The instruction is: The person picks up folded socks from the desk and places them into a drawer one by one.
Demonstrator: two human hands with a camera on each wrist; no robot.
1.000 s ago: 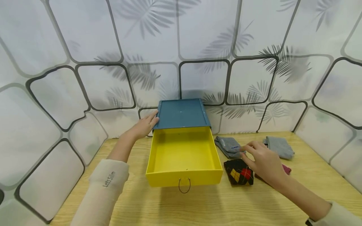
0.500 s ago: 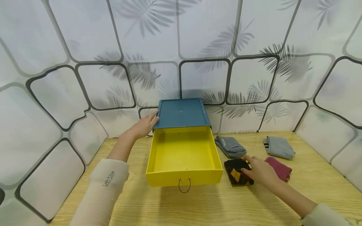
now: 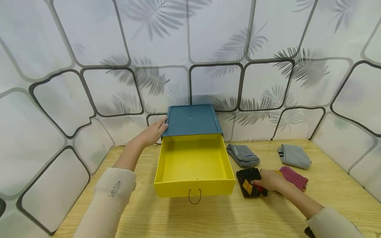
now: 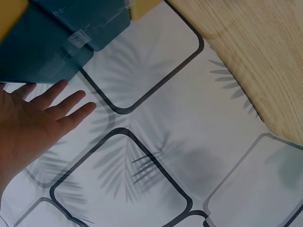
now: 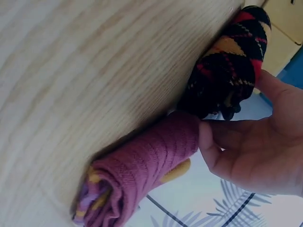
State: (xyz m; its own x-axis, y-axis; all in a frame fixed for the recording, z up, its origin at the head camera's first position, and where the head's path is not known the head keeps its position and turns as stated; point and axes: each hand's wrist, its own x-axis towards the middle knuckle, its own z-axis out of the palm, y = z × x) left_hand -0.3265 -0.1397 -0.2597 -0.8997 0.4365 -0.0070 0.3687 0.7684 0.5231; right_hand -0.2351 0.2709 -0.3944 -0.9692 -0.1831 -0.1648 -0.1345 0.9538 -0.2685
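A person's left hand (image 3: 151, 133), fingers straight, rests flat against the left side of a blue box (image 3: 191, 119) at the back of a wooden table (image 3: 208, 218). A yellow drawer (image 3: 193, 165) stands pulled out toward 6 o'clock. At the drawer's 3 o'clock, the right hand (image 3: 269, 180) grips a black patterned sock (image 3: 248, 182), thumb and fingers curled around it. A maroon sock (image 3: 293, 178) touches it; two grey socks (image 3: 242, 154) (image 3: 294, 154) lie toward 12 o'clock.

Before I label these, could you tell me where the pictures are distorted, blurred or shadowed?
Head view: wide-angle bend curves the wall pattern; the drawer casts a soft shadow forward. Right wrist view: table grain smeared, the argyle sock dark. Left wrist view: sharp, evenly lit.
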